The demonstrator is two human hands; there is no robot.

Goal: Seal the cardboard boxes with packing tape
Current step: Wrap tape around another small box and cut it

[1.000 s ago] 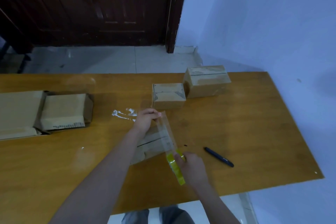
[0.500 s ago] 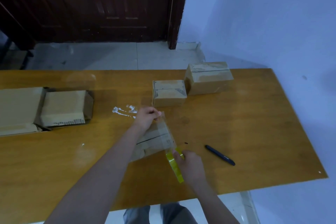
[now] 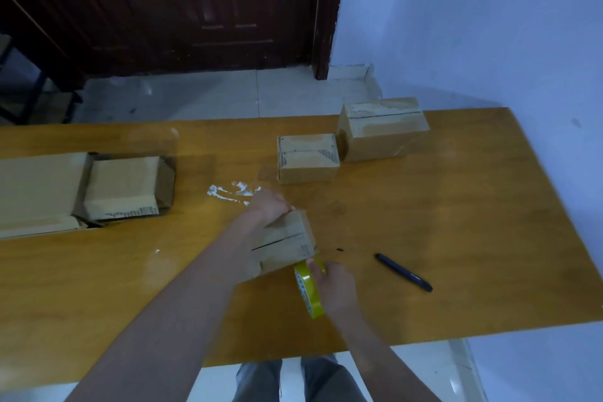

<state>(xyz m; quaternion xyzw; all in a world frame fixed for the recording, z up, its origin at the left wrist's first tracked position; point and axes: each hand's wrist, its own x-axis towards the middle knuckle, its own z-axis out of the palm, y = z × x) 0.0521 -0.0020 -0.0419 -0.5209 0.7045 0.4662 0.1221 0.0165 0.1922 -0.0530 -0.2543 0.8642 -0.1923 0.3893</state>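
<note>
A small cardboard box (image 3: 287,243) sits on the wooden worktop (image 3: 456,238) near its middle, with a dark seam line running across its top. The left hand (image 3: 269,207) rests on the far edge of this box, at about 11 o'clock from the box's centre, its fingers curled over that edge and pressing down. The right hand (image 3: 332,284) is at about 5 o'clock from the box, just beside its near corner, and its fingers are wrapped round a yellow roll of tape (image 3: 308,290), which stands on edge and touches the box's near corner. Whether a strip of tape lies along the box top cannot be told.

At 1 o'clock from the held box, well apart, stand two closed boxes: a smaller one (image 3: 306,158) and, just beside it to the right, a larger one (image 3: 383,129). A dark pen (image 3: 403,271) lies on the worktop at 3 o'clock from the hands. At 9 o'clock, near the left edge, lies an open box (image 3: 127,188) beside flat cardboard (image 3: 36,189). White scraps (image 3: 233,192) lie just beyond the left hand.
</note>
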